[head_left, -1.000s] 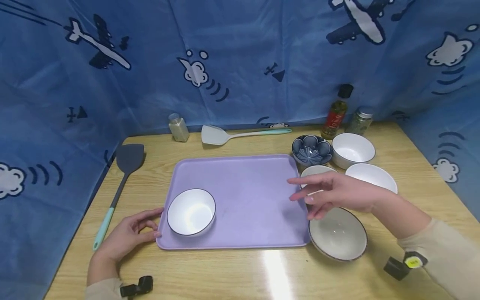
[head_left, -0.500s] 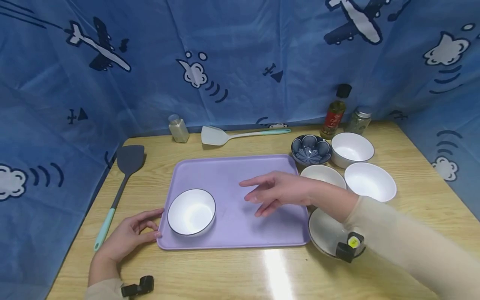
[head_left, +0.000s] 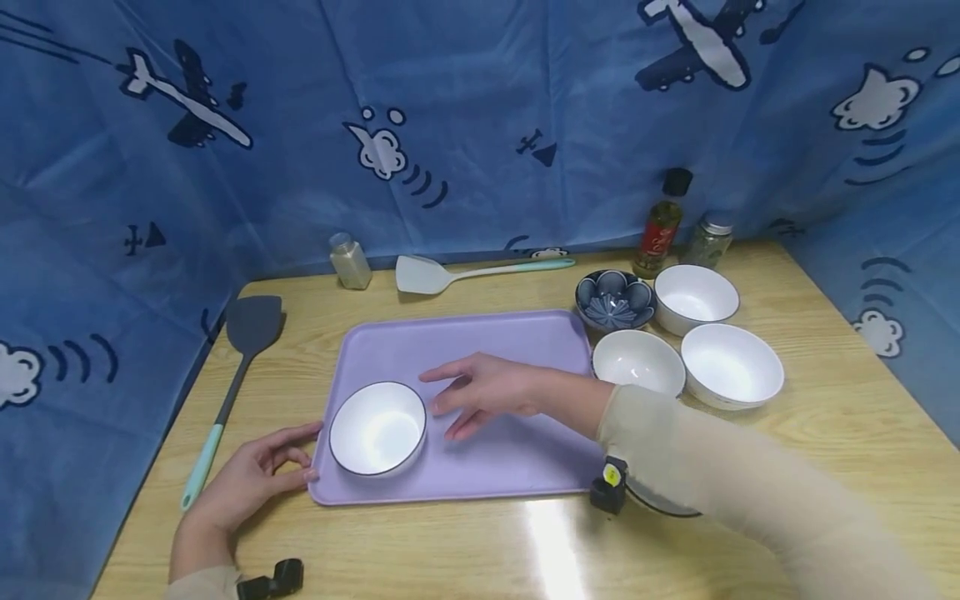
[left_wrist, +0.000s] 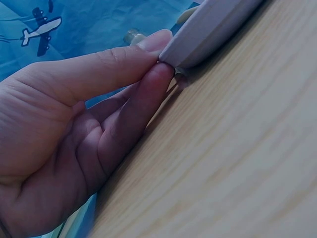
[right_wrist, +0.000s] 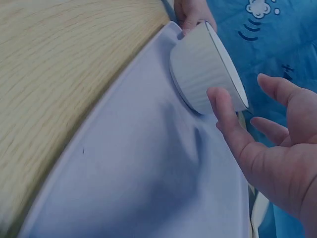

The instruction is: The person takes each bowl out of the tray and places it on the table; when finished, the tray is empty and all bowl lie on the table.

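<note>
A white bowl with a dark rim (head_left: 377, 428) stands on the left part of a lilac tray (head_left: 465, 337). My left hand (head_left: 251, 477) pinches the tray's left edge; in the left wrist view the thumb (left_wrist: 116, 67) lies on the rim and a fingertip presses from below. Over the tray, just right of the bowl, hovers my right hand (head_left: 487, 387), its fingers spread and holding nothing. In the right wrist view a gap separates most of its fingers from the bowl (right_wrist: 205, 69); whether one fingertip touches it I cannot tell.
Right of the tray stand a dark blue flower-shaped bowl (head_left: 615, 300), a cream bowl (head_left: 637, 360) and two white bowls (head_left: 696, 298); my sleeve mostly hides another. A bottle (head_left: 660, 233) and jars stand behind. A grey turner (head_left: 251, 325) lies left, a white one (head_left: 423, 275) at the back.
My right hand has moved left from above the bowls at the right, across the tray, to beside the white bowl. The left hand keeps its grip on the tray's edge.
</note>
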A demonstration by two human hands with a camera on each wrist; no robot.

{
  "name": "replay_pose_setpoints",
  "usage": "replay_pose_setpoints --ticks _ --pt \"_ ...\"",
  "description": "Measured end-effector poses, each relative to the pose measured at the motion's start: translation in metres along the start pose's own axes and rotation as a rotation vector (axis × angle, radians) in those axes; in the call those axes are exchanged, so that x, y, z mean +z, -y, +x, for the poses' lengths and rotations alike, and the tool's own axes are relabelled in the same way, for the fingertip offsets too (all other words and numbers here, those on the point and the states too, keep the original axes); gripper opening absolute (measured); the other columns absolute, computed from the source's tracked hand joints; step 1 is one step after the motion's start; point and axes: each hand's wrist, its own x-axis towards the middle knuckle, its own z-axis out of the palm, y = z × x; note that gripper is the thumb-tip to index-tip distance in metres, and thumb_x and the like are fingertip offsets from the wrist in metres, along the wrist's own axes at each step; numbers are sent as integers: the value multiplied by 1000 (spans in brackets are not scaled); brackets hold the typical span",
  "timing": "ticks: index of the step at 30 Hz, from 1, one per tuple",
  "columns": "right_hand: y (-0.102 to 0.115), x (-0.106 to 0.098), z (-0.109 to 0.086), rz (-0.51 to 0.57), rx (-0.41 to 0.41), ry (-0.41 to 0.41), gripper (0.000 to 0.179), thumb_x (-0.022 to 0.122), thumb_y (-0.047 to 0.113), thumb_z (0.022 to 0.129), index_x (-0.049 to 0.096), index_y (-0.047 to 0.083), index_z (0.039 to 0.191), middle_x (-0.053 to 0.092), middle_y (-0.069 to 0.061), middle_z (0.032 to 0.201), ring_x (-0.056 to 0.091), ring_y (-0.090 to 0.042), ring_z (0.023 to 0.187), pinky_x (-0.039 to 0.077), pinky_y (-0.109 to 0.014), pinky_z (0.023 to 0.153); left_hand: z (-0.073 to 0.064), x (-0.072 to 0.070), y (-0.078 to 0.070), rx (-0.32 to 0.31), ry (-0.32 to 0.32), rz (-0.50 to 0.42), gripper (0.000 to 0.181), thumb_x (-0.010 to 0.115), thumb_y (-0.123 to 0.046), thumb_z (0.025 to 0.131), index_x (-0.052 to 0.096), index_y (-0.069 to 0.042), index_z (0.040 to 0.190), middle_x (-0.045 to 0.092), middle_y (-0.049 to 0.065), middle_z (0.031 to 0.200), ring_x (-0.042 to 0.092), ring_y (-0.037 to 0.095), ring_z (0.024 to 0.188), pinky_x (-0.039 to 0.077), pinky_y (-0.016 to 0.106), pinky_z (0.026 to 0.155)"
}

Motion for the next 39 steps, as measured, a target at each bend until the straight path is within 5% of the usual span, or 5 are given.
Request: replay_pose_setpoints --ticks 13,21,25,30,39 --pt "-8 21 26 46 -19 -35 62 68 5 93 45 15 150 63 -17 123 74 -33 75 59 -47 77 1 -1 1 26 11 28 71 81 -23 83 51 -8 145 67 9 115 66 11 94 52 19 82" --pt "-12 30 34 67 -27 -1 66 58 -1 96 37 19 155 60 -17 116 73 -32 74 60 -43 74 -1 -1 1 46 14 6 70 81 -19 84 50 -5 145 63 -9 124 66 11 96 51 18 83" --pt "-11 32 35 78 -29 -9 68 55 -7 94 38 18 155 61 -20 110 72 -32 70 60 -44 73 -1 -1 1 19 1 12 72 82 -21 82 50 -6 145 64 -6 124 65 9 95 51 17 83" --pt "-8 32 33 82 -29 -20 70 54 -10 91 39 16 154 59 -21 107 71 -30 67 60 -45 74 -2 -2 1 21 -5 12 72 82 -21 83 50 -6 146 65 3 121 65 9 95 51 18 83" --pt "4 15 5 11 -25 43 68 56 -6 90 43 20 152 60 -26 115 73 -31 73 59 -48 78 -2 -2 3 64 15 -10 69 80 -17 85 49 -3 145 64 1 125 66 12 95 52 19 83"
